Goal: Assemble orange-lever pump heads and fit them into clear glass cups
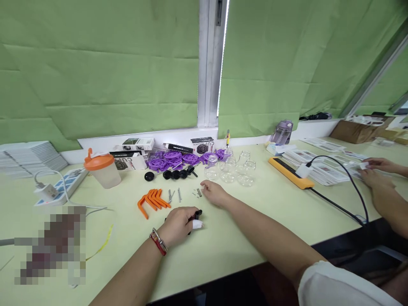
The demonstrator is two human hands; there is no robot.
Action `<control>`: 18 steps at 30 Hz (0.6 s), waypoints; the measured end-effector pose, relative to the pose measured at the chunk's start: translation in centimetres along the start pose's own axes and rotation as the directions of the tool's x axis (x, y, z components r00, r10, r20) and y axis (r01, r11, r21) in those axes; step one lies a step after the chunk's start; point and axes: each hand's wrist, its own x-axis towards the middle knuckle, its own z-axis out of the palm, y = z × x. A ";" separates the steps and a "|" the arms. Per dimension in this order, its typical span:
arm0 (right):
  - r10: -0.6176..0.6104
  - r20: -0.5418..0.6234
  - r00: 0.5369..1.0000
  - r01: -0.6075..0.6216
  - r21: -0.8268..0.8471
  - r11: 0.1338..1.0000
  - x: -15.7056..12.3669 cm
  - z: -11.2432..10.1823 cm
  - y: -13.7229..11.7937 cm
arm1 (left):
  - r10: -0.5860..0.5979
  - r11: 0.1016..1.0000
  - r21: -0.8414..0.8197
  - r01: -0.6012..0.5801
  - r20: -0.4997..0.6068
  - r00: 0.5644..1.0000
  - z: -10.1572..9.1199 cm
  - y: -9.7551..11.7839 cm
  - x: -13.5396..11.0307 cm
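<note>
My left hand (178,224), with a red and metal bracelet at the wrist, rests on the pale green table (242,238) and is closed around a small black part (195,216) with a white tip. My right hand (214,193) reaches forward, fingers curled down onto the table beside a small spring and tiny screws (197,192). Orange hooks (153,199) and metal bolts (174,195) lie just left of it. Black wheels (174,173), purple gear plates (174,159) and small glass jars (232,170) stand further back.
A cup with an orange lid (102,169) and a power strip (60,185) are at the left. A yellow device (290,172) with a black cable lies at the right. Another person's hands (379,178) work over sheets of paper at the far right. Boxes line the window sill.
</note>
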 end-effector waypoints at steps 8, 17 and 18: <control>0.132 -0.020 0.991 -0.133 -0.239 0.962 1.0 0.2 -2.2 | 0.000 1.000 0.008 0.000 0.005 1.000 -0.2 0.3 -0.1; 0.053 0.015 0.998 -0.051 -0.108 0.993 -0.6 -1.9 -0.5 | 0.000 1.000 0.003 -0.001 0.015 1.000 -0.1 0.0 0.0; 0.020 0.021 1.000 -0.018 -0.067 0.998 -0.8 -2.2 -0.5 | -0.001 1.000 0.001 0.001 0.015 1.000 -0.1 0.0 0.0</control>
